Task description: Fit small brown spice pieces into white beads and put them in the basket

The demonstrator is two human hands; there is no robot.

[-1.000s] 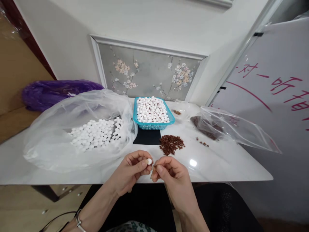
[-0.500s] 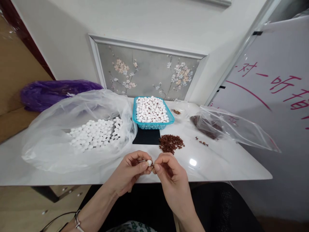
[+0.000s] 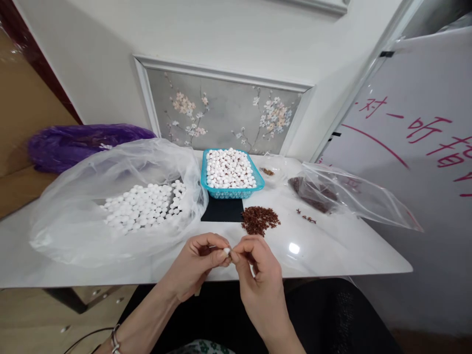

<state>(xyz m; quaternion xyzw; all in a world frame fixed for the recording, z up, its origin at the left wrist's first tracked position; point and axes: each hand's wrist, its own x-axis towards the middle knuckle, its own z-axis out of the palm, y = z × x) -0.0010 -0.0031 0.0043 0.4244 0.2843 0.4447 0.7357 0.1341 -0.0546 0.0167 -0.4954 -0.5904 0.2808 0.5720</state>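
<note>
Near the front edge of the table, my left hand [image 3: 193, 265] pinches a small white ball [image 3: 226, 250] between thumb and forefinger. My right hand [image 3: 261, 280] meets it from the other side, thumb and forefinger closed at the ball. Whatever the right fingertips hold is too small and covered to make out. Just beyond my hands lies a pile of small reddish-brown pieces [image 3: 260, 220]. Behind it stands a blue plastic basket [image 3: 233, 193] full of white balls with brown bits among them.
On the left, a clear plastic bag [image 3: 73, 216] lies open with many white balls [image 3: 143, 209] in it. A purple bag [image 3: 66, 145] sits behind. To the right are a zip bag [image 3: 361, 196] of brown pieces and a few loose bits [image 3: 308, 218]. A black mat [image 3: 221, 211] lies before the basket.
My right fingertips have come closer against the white ball, and less of the ball shows. The view has shifted slightly; the things on the table stay put.
</note>
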